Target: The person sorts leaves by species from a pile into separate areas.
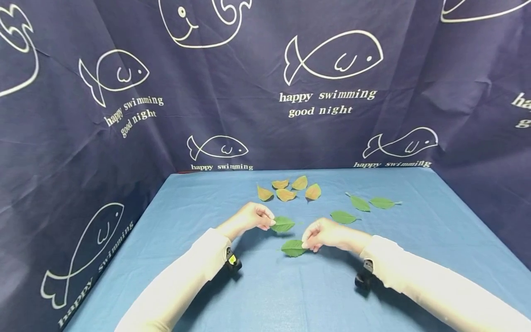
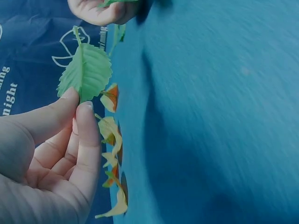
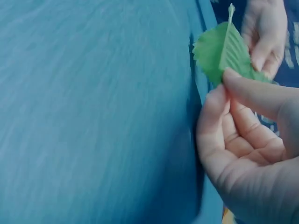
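Note:
My left hand (image 1: 254, 216) pinches a green leaf (image 1: 284, 224) by its tip between thumb and forefinger. In the left wrist view that leaf (image 2: 86, 72) stands upright, stem uppermost, its serrated edge showing. Nearer to me, my right hand (image 1: 324, 234) pinches a second green leaf (image 1: 293, 248), whose stem points left. The right wrist view has this leaf (image 3: 219, 49) between thumb and forefinger, with part of the left hand (image 3: 267, 35) behind it. Both leaves appear raised off the blue cloth, one a little beyond the other.
Several yellow-orange leaves (image 1: 286, 194) lie grouped at the back middle of the blue tabletop (image 1: 199, 203). Further green leaves (image 1: 342, 217) are spread to the right, beyond my right hand. A dark curtain (image 1: 257, 92) with white fish drawings hangs behind and at the sides.

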`<state>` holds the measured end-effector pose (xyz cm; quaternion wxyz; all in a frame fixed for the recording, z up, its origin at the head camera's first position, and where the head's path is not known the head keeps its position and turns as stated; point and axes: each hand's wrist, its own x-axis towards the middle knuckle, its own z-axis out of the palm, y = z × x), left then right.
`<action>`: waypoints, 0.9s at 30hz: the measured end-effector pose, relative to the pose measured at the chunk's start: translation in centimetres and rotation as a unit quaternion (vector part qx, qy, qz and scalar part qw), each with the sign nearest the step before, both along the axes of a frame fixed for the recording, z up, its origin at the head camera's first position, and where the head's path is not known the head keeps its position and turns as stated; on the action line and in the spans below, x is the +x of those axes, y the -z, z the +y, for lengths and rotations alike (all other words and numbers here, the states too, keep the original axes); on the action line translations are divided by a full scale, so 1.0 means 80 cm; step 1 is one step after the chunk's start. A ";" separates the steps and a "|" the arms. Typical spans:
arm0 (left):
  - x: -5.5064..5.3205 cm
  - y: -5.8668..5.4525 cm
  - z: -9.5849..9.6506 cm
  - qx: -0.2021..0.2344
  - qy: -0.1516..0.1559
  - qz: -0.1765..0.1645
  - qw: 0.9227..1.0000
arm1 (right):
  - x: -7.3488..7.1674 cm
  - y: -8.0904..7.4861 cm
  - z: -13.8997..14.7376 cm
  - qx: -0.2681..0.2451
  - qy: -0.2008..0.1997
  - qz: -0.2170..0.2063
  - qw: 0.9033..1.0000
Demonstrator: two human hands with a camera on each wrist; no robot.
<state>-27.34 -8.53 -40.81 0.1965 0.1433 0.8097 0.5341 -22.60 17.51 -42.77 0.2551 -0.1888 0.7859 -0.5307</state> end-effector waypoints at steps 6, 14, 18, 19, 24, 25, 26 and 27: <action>-0.007 -0.002 0.017 0.013 -0.018 -0.008 1.000 | -0.004 -0.005 0.042 -0.057 0.018 -0.046 0.997; -0.014 -0.006 0.041 0.054 -0.048 -0.017 0.997 | -0.009 -0.014 0.096 -0.086 0.047 -0.039 0.994; -0.013 -0.008 0.053 0.070 -0.052 -0.015 0.996 | -0.006 -0.019 0.121 -0.110 0.063 -0.038 0.991; -0.013 -0.008 0.057 0.073 -0.053 -0.015 0.996 | -0.005 -0.020 0.127 -0.116 0.070 -0.040 0.990; -0.013 -0.009 0.077 0.087 -0.051 -0.015 0.995 | 0.000 -0.020 0.156 -0.129 0.107 -0.035 0.985; -0.013 -0.009 0.082 0.088 -0.050 -0.015 0.995 | 0.001 -0.020 0.162 -0.133 0.117 -0.033 0.984; -0.014 -0.010 0.087 0.091 -0.049 -0.017 0.994 | 0.002 -0.020 0.168 -0.135 0.127 -0.030 0.982; -0.014 -0.010 0.091 0.092 -0.048 -0.018 0.994 | 0.003 -0.019 0.173 -0.142 0.137 -0.028 0.980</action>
